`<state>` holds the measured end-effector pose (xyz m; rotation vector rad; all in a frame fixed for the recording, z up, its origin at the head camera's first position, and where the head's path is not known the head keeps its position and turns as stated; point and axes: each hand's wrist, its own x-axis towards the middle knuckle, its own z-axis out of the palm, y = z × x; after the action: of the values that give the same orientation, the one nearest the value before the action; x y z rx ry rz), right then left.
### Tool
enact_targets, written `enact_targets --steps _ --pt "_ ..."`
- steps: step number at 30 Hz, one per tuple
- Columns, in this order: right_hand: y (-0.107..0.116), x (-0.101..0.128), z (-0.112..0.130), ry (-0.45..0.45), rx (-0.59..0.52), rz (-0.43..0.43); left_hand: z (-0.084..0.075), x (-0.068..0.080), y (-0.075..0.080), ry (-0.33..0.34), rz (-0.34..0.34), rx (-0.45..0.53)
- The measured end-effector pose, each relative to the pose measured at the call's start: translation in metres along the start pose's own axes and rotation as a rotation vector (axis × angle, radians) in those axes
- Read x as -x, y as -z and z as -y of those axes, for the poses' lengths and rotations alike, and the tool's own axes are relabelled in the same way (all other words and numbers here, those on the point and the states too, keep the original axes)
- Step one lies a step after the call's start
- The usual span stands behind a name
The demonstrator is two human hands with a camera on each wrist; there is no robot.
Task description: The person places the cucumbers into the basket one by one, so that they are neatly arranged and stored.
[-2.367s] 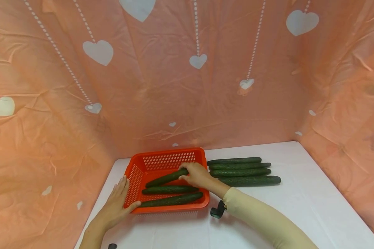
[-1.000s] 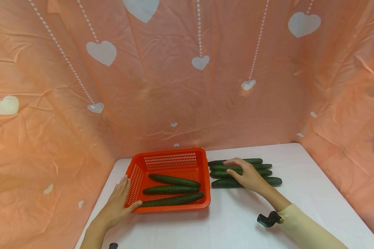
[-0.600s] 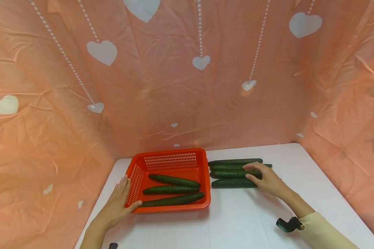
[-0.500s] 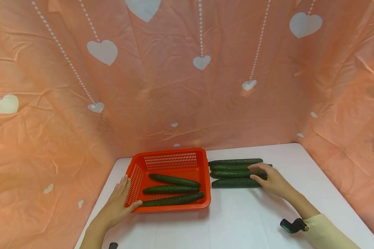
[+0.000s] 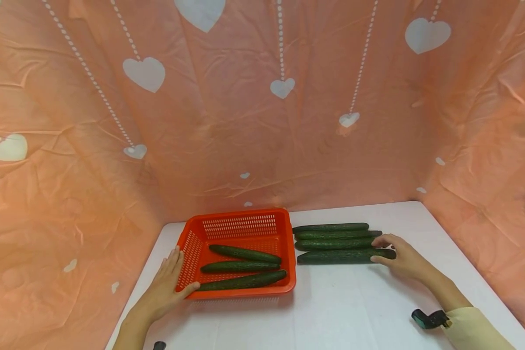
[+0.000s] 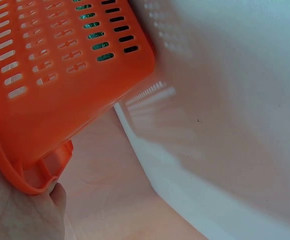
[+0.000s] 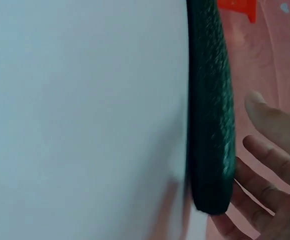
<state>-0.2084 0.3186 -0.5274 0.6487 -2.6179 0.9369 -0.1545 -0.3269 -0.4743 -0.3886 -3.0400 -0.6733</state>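
A red slotted plastic basket (image 5: 245,293) holds three dark green cucumbers, one of them the front cucumber (image 5: 255,280). At its left front corner my left hand (image 5: 163,287) rests on the rim, fingers straight and thumb along the front edge. In the left wrist view the hand (image 6: 27,215) touches the basket's rim beside the slotted wall (image 6: 60,110). My right hand (image 5: 400,255) is at the right end of the nearest loose cucumber (image 5: 341,256). The right wrist view shows its thumb apart from this cucumber (image 7: 212,115), with the fingers spread beyond it.
Several loose cucumbers lie side by side to the right of the basket, including the farthest cucumber (image 5: 332,227). They rest on a white table (image 5: 332,311). A peach sheet with white hearts (image 5: 218,146) hangs behind and at both sides.
My right hand has let go of a cucumber inside the basket, then moved right over the loose ones to the nearest one's right end. My left hand has stayed on the rim.
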Motion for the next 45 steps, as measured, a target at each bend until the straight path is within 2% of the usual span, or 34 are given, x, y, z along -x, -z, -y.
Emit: enact_targets --steps 4,7,14,19,25,34,41,45 --pt "-0.002 0.003 -0.014 0.098 0.003 -0.04 0.001 0.0 -0.001 0.005 0.002 0.003" --pt "-0.004 0.005 -0.019 0.125 0.012 -0.053 0.001 0.0 -0.001 0.006 0.001 0.004" --pt "-0.006 0.009 -0.015 -0.057 0.041 0.061 0.0 0.0 0.0 0.012 0.005 0.002" --pt "-0.004 0.008 -0.012 -0.124 -0.008 0.143 0.0 0.0 0.0 0.023 0.008 0.007" --pt "0.0 0.012 -0.011 -0.189 -0.037 0.194 0.0 -0.001 -0.001 0.015 0.009 0.007" --pt "0.004 0.013 -0.002 -0.17 -0.104 0.232 -0.001 -0.001 0.0 0.021 0.012 0.013" --pt "0.009 0.015 0.004 -0.144 -0.12 0.186 0.0 -0.001 0.0 0.003 0.007 0.01" --pt "0.015 0.018 0.008 -0.132 -0.092 0.143 0.0 0.0 0.0 -0.01 -0.003 0.003"
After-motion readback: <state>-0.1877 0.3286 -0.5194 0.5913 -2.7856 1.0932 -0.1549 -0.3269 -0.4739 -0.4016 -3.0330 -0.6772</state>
